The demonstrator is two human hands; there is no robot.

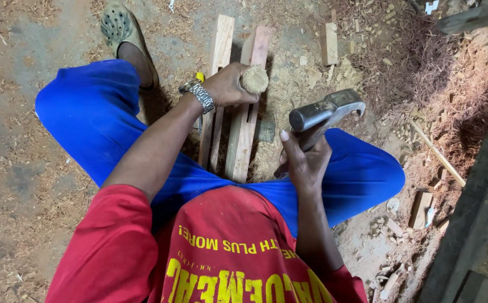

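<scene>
My left hand, with a metal watch on the wrist, is closed around a chisel whose worn round wooden handle end points up at me. The chisel stands over a pale wooden plank that lies between my legs, next to a second plank. My right hand grips a steel claw hammer just below its head, held to the right of the chisel and apart from it. The chisel's blade is hidden under my left hand.
I sit astride the planks in blue trousers on a dirt floor covered in sawdust. Short wood offcuts and shavings lie at the upper right. More scraps sit at the right beside dark timber.
</scene>
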